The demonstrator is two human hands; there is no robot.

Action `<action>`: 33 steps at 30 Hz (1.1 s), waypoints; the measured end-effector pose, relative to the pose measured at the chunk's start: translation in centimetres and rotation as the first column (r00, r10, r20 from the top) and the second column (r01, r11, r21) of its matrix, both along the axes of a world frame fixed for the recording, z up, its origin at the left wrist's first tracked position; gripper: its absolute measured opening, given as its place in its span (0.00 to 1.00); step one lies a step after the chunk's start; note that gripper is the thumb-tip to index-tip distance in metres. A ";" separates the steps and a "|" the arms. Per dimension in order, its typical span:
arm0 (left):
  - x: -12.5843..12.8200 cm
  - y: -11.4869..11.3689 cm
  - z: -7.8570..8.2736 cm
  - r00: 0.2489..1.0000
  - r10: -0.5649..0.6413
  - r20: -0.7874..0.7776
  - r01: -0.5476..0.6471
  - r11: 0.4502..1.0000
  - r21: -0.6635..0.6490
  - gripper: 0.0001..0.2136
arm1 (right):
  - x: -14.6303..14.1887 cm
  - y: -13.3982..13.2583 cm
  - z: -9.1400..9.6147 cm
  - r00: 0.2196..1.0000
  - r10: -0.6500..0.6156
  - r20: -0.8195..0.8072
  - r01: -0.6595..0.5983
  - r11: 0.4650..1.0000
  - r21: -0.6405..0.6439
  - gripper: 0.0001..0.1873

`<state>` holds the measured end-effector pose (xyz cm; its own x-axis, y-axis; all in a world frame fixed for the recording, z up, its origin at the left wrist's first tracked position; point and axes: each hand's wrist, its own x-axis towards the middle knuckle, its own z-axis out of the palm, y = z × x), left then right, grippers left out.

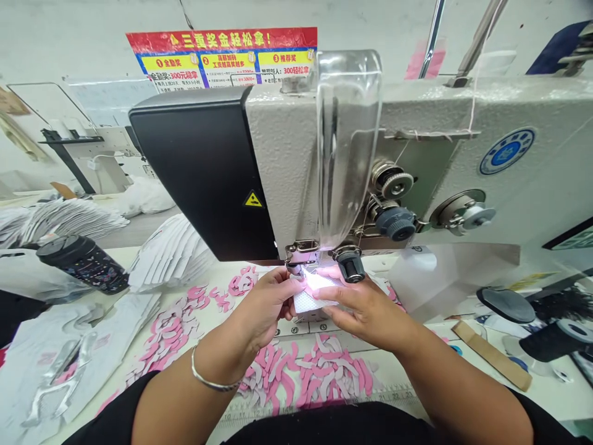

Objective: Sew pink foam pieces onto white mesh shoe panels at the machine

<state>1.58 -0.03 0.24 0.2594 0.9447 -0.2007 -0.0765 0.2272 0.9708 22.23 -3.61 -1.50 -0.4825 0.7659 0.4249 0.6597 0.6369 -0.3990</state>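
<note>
Both of my hands are at the needle area of a sewing machine (282, 161), under its bright lamp. A small white fabric piece (308, 301) with tiny dots or holes lies between them, its far edge at the presser foot (299, 262). My left hand (265, 303) pinches the piece's left side between thumb and fingers. On the right side, my right hand (370, 309) grips it with bent fingers, some partly hidden beneath the machine's black knob (349, 264). Many curved pink and white scraps (324, 371) are spread on the table around the machine bed.
Stacked white cut pieces (169, 253) and a black patterned tumbler (86, 262) stand at left. Metal snips (62, 377) lie on white pieces in front. A black thread cone (556, 340) and a brown strip (491, 355) are at right. A ruler tape (259, 413) runs along the near edge.
</note>
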 end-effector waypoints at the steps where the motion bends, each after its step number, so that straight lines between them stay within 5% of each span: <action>1: 0.0 0.0 0.0 1.000 -0.002 0.004 0.002 1.000 -0.010 0.07 | 0.0 0.0 -0.1 1.000 -0.003 -0.002 0.003 1.000 -0.004 0.16; 33: 0.0 -0.8 -0.3 0.999 -0.001 0.051 0.000 1.000 0.011 0.06 | 0.3 0.4 0.5 0.999 -0.029 0.017 0.029 1.000 -0.007 0.16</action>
<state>1.58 -0.85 -0.07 0.2693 0.9468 -0.1762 -0.1263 0.2161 0.9682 22.54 -3.21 -1.04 -0.4669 0.7827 0.4116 0.6844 0.6146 -0.3923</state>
